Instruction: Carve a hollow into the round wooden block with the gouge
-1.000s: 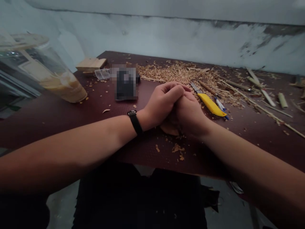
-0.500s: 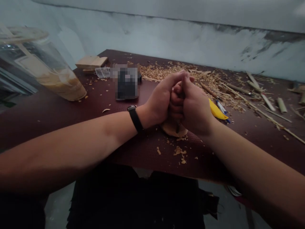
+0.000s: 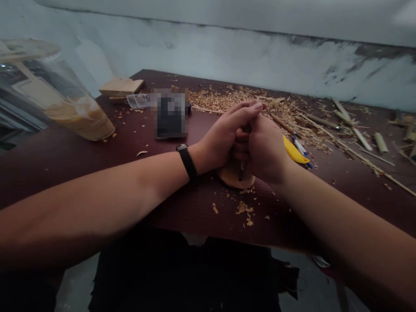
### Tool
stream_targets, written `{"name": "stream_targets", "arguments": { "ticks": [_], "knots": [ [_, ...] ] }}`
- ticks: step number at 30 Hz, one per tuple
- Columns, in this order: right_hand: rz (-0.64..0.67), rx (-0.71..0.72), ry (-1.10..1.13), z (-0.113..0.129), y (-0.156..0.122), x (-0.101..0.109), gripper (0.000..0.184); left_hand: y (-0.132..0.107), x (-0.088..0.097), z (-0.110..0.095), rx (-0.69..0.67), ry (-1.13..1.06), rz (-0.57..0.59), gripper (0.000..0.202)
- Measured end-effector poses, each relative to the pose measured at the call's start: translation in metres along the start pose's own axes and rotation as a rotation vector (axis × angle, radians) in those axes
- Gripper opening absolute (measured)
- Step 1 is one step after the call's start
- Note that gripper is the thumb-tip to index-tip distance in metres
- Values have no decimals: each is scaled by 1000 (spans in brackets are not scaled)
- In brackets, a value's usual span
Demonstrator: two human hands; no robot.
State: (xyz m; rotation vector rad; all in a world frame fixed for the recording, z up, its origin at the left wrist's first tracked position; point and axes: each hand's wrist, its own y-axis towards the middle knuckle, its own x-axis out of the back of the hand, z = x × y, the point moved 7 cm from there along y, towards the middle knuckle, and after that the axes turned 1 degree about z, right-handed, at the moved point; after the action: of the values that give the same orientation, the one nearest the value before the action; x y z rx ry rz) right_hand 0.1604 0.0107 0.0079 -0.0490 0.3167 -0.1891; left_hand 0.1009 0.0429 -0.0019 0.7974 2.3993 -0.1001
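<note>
Over a round piece of wood (image 3: 232, 177) on the dark red table, my two hands are clasped together. My left hand (image 3: 219, 136), below a black wristband, is closed and pressed against the other. My right hand (image 3: 268, 145) is closed too, with curled fingers showing between the palms. Below them a tool's thin dark shaft (image 3: 241, 170) points down onto the wood. Its handle is hidden inside the hands, so its exact kind cannot be made out. Small wood chips (image 3: 243, 207) lie just in front of the wood.
Wood shavings (image 3: 214, 99) are heaped along the back. A yellow-handled object (image 3: 295, 151) and pens (image 3: 300, 146) lie to the right, with sticks (image 3: 362, 138) beyond. On the left stand a plastic cup (image 3: 76, 99), a blurred dark device (image 3: 171, 115) and a wooden block (image 3: 121, 86).
Both clasped hands have shifted and turned slightly, and more of the dark shaft shows beneath them. The view has moved a little. The round wood stays about where it was.
</note>
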Motion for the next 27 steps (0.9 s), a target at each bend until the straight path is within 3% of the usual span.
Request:
{"name": "stream_targets", "arguments": {
  "ticks": [7, 10, 14, 20, 27],
  "knots": [
    [-69, 97, -61, -1, -1, 11, 40, -7, -8, -5, -88, 1, 45, 18],
    [-46, 236, -74, 6, -3, 11, 37, -11, -13, -12, -159, 49, 29, 4],
    [-19, 422, -139, 11, -3, 11, 45, -11, -13, -16, -230, 145, -6, 8],
    [-29, 260, -144, -4, 6, 16, 53, -5, -4, -9, -196, 77, 21, 5],
    [-82, 290, -137, 8, 3, 13, 43, 0, -4, -8, -158, 87, 28, 5]
  ]
}}
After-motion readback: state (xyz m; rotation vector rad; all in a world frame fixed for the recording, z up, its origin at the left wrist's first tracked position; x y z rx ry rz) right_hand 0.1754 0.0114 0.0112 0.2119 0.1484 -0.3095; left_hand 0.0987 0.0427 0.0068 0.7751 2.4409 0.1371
